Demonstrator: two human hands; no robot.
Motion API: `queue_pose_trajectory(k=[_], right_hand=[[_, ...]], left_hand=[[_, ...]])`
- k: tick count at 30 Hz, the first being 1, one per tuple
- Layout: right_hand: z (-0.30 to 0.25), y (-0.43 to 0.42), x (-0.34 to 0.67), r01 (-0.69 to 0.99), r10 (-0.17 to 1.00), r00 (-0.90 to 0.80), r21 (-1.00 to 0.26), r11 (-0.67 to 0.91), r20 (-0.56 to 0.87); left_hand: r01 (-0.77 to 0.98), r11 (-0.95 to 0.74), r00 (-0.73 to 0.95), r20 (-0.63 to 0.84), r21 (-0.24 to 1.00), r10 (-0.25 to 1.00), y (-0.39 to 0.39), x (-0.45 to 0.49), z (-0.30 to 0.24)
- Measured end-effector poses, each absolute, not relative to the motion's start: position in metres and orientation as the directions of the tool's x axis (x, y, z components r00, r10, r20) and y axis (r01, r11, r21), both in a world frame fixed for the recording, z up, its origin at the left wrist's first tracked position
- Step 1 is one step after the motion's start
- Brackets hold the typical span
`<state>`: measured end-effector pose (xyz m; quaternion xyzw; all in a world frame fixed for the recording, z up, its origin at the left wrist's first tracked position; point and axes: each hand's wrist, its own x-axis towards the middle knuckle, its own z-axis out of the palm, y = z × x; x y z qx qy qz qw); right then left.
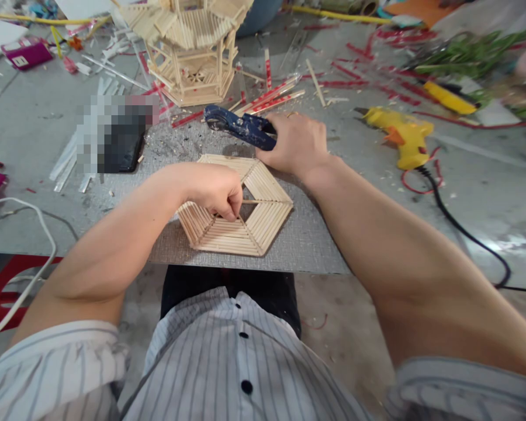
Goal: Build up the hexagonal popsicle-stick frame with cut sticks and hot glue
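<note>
A flat hexagonal panel of thin wooden sticks [269,219] lies near the table's front edge, with an opening in its middle crossed by thin sticks. My left hand [219,190] is over its left side, thumb and fingers pinched together at the inner edge of the front section. Whatever sits between those fingertips is too small or hidden to make out. Just behind the panel, my right hand [300,140] is wrapped round one end of a dark blue hand tool [241,126], which has a loop-shaped end pointing left. The tool's exact kind is unclear.
A wooden-stick pavilion model [193,64] stands at the back. Loose sticks and red-marked wrapper strips [272,99] lie before it. A yellow hot glue gun [405,134] with a black cord is at right; a dark phone [125,146] and clear glue sticks [68,158] are at left.
</note>
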<state>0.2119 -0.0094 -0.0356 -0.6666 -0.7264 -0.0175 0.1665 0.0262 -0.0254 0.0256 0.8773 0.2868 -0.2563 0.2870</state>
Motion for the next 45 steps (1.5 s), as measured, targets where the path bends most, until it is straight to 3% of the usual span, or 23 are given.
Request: queue_pose_trajectory(k=[11, 21, 30, 45], right_hand=[[-0.033, -0.007, 0.216, 0.967, 0.95, 0.056, -0.254, 0.025, 0.307], [-0.032, -0.008, 0.215, 0.971, 0.952, 0.054, -0.24, 0.021, 0.301], [-0.035, -0.005, 0.217, 0.97, 0.949, 0.036, -0.239, 0.042, 0.314], [-0.035, -0.007, 0.216, 0.968, 0.951, 0.038, -0.249, 0.041, 0.307]], left_hand=[[0.639, -0.686, 0.732, -0.549, 0.349, 0.402, -0.025, 0.026, 0.023], [0.644, -0.674, 0.738, -0.527, 0.362, 0.421, -0.026, 0.025, 0.025], [0.692, -0.665, 0.712, -0.418, 0.281, 0.565, -0.015, 0.023, 0.025], [0.676, -0.669, 0.729, -0.417, 0.309, 0.543, -0.009, 0.022, 0.022]])
